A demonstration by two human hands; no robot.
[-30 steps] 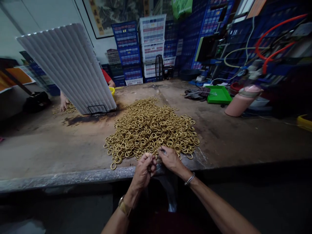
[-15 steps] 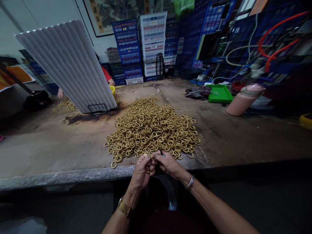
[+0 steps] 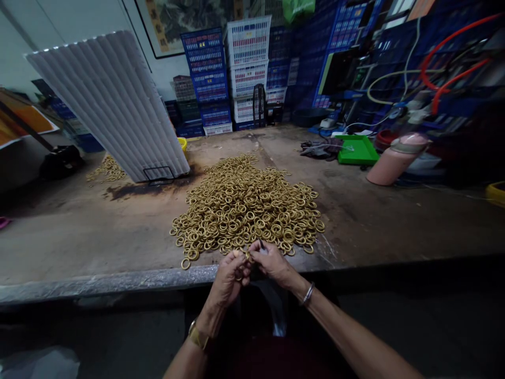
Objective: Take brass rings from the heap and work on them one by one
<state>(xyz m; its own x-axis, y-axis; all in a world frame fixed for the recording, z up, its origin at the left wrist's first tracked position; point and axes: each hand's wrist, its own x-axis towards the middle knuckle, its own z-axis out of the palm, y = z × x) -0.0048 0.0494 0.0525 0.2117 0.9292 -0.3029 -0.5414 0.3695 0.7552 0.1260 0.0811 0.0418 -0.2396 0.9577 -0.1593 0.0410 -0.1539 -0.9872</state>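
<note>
A wide heap of brass-coloured rings [image 3: 252, 202] lies on the worn table [image 3: 355, 216], reaching to its front edge. Just in front of the heap my left hand [image 3: 232, 271] is closed on a brass ring, pinched between thumb and finger. My right hand [image 3: 270, 261] meets it at the fingertips, closed around a thin dark tool [image 3: 261, 244] whose end sticks up past the fingers. One loose ring [image 3: 185, 263] rests near the edge, left of my hands.
A ribbed grey panel [image 3: 114, 105] leans in a wire stand at the left, beside a smaller ring pile [image 3: 105, 169]. At the right are a green tray [image 3: 357, 150] and a pink bottle [image 3: 396, 160]. Crates [image 3: 248, 63] stand behind.
The arm and red sleeve of the person behind the panel have gone from view. My hands stay together, with only slight finger movement.
</note>
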